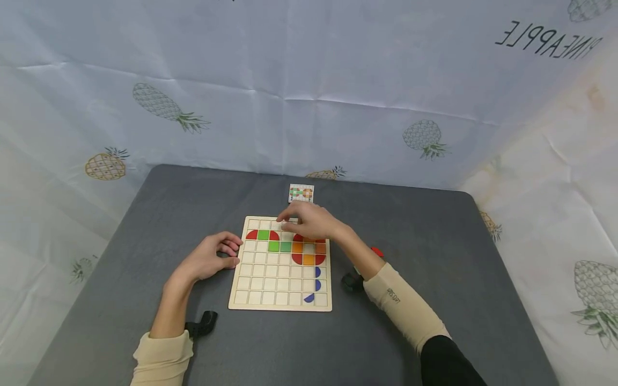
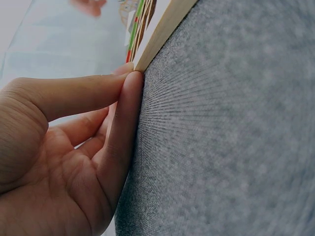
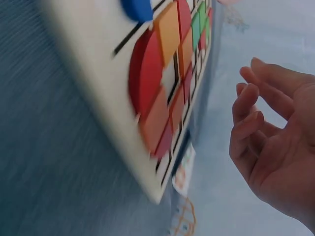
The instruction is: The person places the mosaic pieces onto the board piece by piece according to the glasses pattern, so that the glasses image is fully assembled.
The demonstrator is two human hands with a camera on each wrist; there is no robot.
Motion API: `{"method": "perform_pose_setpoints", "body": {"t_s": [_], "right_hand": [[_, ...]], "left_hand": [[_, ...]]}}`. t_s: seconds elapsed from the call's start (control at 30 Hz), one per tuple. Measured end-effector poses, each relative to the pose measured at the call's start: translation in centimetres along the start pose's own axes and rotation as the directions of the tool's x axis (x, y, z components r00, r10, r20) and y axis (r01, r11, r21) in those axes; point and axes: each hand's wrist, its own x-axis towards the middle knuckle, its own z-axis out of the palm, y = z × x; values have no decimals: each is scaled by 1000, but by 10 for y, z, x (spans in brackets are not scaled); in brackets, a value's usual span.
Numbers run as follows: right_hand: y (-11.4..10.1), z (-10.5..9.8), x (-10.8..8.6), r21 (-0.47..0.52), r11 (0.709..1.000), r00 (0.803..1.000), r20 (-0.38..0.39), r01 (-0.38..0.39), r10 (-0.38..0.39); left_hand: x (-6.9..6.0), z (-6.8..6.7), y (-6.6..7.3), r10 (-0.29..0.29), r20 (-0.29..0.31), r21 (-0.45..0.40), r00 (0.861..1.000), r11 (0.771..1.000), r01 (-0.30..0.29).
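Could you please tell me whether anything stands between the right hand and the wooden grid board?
Nothing visible does: the right hand hovers above the wooden grid board, with open air between them.

The right hand (image 1: 311,221) hides some squares of the board (image 1: 285,271) in the head view. There, 1 red thing (image 1: 377,251) and the details of the card (image 1: 301,192) are too small to tell. The 2 wrist views cut off the board, blurred in the right.
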Motion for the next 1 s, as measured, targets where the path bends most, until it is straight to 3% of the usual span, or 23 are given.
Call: {"method": "perform_pose_setpoints", "body": {"t_s": [0.4,0.63,0.8,1.0], "right_hand": [[25,-14,-99,-21,986,983,-93,-163,161],[49,-14,-152,22,972,969,-73,-234,235],[61,-11,-175,33,969,969,-12,-246,246],[66,-8,-186,24,967,968,-6,-252,252]], "left_hand": [[0,1,1,-13,1,-1,1000,1000,13],[0,1,1,-18,3,-3,1000,1000,18],[1,1,1,-15,3,-8,1000,1000,15],[0,1,1,-17,-1,5,1000,1000,17]]}}
